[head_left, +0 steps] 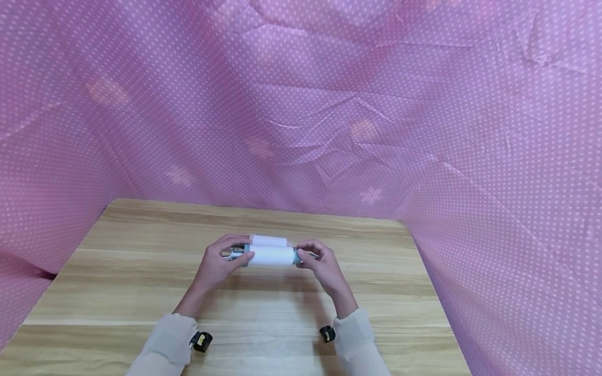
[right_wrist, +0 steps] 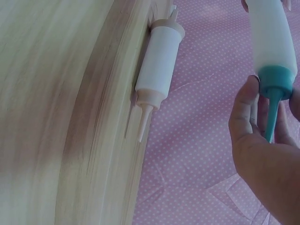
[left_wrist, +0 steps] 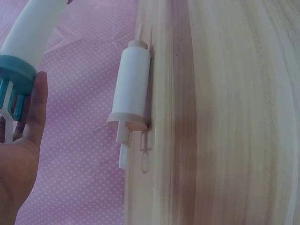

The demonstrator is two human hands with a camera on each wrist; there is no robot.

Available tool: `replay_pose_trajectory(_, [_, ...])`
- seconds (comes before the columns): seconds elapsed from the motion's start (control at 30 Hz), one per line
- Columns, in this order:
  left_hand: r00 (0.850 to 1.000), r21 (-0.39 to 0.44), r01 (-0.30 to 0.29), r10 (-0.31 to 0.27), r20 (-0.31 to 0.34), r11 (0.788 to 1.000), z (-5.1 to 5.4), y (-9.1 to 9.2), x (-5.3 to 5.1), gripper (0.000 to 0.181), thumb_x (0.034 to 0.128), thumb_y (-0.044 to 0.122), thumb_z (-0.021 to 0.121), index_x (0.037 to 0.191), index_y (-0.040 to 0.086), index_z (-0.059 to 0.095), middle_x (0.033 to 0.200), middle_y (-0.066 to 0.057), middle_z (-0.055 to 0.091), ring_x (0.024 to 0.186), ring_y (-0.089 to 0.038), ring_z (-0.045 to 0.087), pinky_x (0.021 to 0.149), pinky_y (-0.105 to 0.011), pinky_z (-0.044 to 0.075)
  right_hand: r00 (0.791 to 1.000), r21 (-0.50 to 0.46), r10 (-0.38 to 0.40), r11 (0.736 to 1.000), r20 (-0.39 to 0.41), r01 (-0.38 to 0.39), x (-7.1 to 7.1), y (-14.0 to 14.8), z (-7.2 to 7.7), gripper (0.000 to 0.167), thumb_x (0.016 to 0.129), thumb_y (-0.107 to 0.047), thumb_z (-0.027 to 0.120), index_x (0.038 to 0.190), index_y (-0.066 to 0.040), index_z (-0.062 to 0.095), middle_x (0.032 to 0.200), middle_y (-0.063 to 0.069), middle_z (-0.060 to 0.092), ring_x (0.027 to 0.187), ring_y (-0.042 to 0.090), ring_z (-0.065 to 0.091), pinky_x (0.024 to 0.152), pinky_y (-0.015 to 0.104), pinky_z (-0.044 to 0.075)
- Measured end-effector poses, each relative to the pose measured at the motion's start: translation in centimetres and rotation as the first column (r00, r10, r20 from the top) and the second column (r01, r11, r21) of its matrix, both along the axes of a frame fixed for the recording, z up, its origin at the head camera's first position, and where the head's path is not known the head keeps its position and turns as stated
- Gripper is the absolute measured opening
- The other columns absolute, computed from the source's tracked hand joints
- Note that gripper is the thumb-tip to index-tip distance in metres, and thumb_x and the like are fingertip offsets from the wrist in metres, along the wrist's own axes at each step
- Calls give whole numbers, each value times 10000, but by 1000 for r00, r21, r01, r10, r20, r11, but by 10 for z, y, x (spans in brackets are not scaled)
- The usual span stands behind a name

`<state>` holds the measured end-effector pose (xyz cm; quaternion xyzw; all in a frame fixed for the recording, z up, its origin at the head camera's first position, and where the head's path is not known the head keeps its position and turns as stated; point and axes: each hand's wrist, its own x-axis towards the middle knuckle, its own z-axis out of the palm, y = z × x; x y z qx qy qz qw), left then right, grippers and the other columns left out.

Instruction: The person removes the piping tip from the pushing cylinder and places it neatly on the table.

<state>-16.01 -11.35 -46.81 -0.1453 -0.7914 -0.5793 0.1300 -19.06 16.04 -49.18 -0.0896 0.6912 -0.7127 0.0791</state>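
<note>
Sleeves (head_left: 170, 338) nearest; left hand (head_left: 219, 265), right hand (head_left: 325, 265) grip teal-trimmed syringe (head_left: 271, 256), lifted, seemingly assembled; pink-trimmed syringe (left_wrist: 131, 82) untouched on table (head_left: 268, 318).

Tube (left_wrist: 33, 30) cropped in wrist views, sleeves (head_left: 355, 335) cropped

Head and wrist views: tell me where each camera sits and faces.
Head: worn on the head, facing forward and down over the table; left hand, right hand, sleeves show.
Left wrist: on that wrist, facing across the table; left hand shows.
Right wrist: on that wrist, facing across the table; right hand, left fingers show.
Wrist views share the teal-ended syringe and pink-ended syringe.
</note>
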Motion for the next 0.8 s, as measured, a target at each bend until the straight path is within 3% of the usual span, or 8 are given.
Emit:
replay_pose_trajectory(0.27, [1000, -12, -14, 14, -11, 1000, 0, -1, -1, 284, 864, 55, 802, 1139, 26, 737, 1166, -113, 696, 1033, -138, 623, 830, -330, 550, 992, 45, 103, 993, 74, -106, 0, 4, -3, 419, 1048, -235, 590, 1300, 98, 563, 1212, 264, 571, 970, 252, 669, 872, 417, 586])
replay_pose_trajectory(0.4, [1000, -13, -2, 3, 2, 1000, 1, -2, -1, 284, 872, 58, 796, 1146, 23, 733, 1180, -130, 693, 1058, -187, 628, 868, -418, 539, 990, 60, 132, 989, 42, -134, 0, 6, -2, 379, 1031, -182, 617, 1306, 75, 576, 1258, 304, 557, 967, 246, 665, 870, 420, 584])
replay_pose_trajectory(0.57, [996, -20, 49, -47, 78, 999, 1, -4, -3, 283, 896, 80, 777, 1165, 19, 715, 1244, -160, 662, 1112, -277, 606, 891, -468, 540, 992, 71, 128, 989, 0, -128, -1, 7, -4, 353, 991, -125, 666, 1279, 66, 595, 1273, 260, 575, 974, 245, 663, 873, 439, 581])
replay_pose_trajectory(0.67, [990, -26, 70, -66, 124, 997, -7, -7, -8, 290, 908, 95, 767, 1183, 26, 704, 1282, -161, 641, 1142, -319, 587, 890, -487, 542, 994, 64, 110, 992, -5, -109, -1, 7, -4, 316, 990, -114, 665, 1241, 71, 611, 1260, 208, 585, 997, 252, 653, 870, 434, 582])
replay_pose_trajectory(0.8, [992, -9, 66, -64, 110, 998, -27, -10, -16, 294, 906, 155, 784, 1188, 99, 718, 1291, -101, 647, 1152, -266, 582, 897, -476, 535, 998, 39, 57, 998, -9, -56, -2, 4, -5, 245, 1022, -134, 624, 1153, 71, 653, 1215, 152, 608, 998, 236, 637, 845, 415, 588])
